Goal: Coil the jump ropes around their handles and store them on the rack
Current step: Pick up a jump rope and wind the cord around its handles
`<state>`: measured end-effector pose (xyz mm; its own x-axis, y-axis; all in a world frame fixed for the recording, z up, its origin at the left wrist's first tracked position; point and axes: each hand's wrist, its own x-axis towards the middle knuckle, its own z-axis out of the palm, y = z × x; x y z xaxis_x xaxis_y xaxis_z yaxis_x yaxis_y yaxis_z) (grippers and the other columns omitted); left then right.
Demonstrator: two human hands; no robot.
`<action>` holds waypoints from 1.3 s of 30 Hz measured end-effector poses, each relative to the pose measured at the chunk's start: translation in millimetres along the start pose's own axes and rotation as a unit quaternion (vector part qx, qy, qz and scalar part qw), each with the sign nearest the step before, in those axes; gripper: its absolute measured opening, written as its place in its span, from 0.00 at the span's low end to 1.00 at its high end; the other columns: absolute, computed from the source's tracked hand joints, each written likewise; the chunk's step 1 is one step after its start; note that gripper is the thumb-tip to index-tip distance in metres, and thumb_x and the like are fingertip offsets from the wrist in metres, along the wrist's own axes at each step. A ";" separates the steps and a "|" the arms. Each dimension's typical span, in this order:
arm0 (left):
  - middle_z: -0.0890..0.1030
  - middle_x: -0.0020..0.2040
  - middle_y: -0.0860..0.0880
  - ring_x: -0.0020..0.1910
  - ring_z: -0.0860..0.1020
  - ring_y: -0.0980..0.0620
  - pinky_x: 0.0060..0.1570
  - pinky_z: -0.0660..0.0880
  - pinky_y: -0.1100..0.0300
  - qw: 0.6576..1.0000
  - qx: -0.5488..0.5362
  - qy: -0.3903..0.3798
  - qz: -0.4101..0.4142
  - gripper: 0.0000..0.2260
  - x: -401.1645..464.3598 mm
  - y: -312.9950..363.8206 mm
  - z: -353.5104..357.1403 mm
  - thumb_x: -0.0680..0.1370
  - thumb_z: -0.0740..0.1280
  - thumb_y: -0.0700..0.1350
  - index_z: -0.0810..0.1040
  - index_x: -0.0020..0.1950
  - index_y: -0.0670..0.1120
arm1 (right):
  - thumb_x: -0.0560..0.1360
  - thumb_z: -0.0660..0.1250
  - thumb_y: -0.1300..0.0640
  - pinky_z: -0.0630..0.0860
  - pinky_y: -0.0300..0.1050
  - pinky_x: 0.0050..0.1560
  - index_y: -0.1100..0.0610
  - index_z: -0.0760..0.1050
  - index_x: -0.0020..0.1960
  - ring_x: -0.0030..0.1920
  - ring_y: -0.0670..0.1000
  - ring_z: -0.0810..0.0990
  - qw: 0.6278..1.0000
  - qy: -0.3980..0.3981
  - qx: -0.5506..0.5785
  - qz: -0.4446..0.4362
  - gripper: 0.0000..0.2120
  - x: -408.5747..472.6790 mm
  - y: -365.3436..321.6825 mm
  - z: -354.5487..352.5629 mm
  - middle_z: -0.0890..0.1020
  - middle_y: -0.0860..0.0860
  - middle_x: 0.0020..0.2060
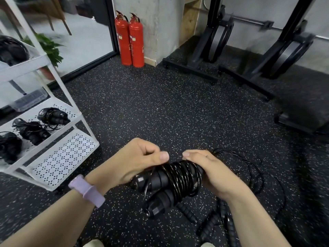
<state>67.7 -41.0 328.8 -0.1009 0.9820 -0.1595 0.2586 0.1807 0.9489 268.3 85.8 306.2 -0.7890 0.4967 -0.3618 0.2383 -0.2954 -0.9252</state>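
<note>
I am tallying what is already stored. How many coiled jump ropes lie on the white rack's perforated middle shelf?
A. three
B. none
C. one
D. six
A: three black coiled bundles lie in a row on the perforated middle shelf of the white rack, while both hands hold another jump rope.

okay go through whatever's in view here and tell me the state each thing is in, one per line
Black jump rope in hand: cord coiled round both handles.
Left hand: pinching the cord.
Right hand: gripping the handle ends.
Loose black ropes on floor: uncoiled.
White perforated metal rack: holds coiled ropes on its middle shelf.
Two red fire extinguishers: upright.
</note>
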 end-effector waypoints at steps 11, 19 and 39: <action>0.85 0.37 0.53 0.37 0.82 0.63 0.39 0.78 0.70 0.977 -0.177 0.122 -0.003 0.27 -3.8 -0.8 22.5 0.81 0.62 0.30 0.87 0.37 0.58 | 0.77 0.67 0.51 0.65 0.40 0.24 0.60 0.76 0.47 0.27 0.50 0.67 0.969 -0.028 0.243 0.017 0.11 9.4 0.6 27.6 0.69 0.60 0.35; 0.79 0.30 0.44 0.26 0.74 0.50 0.34 0.76 0.57 0.965 -0.127 0.201 -0.108 0.13 1.3 -2.3 19.2 0.83 0.59 0.34 0.80 0.44 0.40 | 0.82 0.59 0.55 0.58 0.41 0.24 0.57 0.73 0.43 0.24 0.50 0.65 0.959 0.115 0.251 0.067 0.11 14.5 0.0 42.1 0.74 0.54 0.31; 0.85 0.49 0.57 0.49 0.83 0.60 0.48 0.77 0.68 0.940 -0.086 0.329 -0.013 0.12 -10.0 14.9 27.3 0.78 0.73 0.43 0.80 0.55 0.59 | 0.78 0.59 0.50 0.61 0.36 0.18 0.64 0.84 0.40 0.22 0.47 0.67 0.874 0.061 0.439 0.200 0.22 20.5 3.7 43.1 0.78 0.59 0.33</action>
<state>98.9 -46.7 337.1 -0.6915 0.7216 -0.0343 0.0936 0.1367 0.9862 228.6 59.6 300.3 -0.6628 0.2780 -0.6953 -0.0868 -0.9508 -0.2974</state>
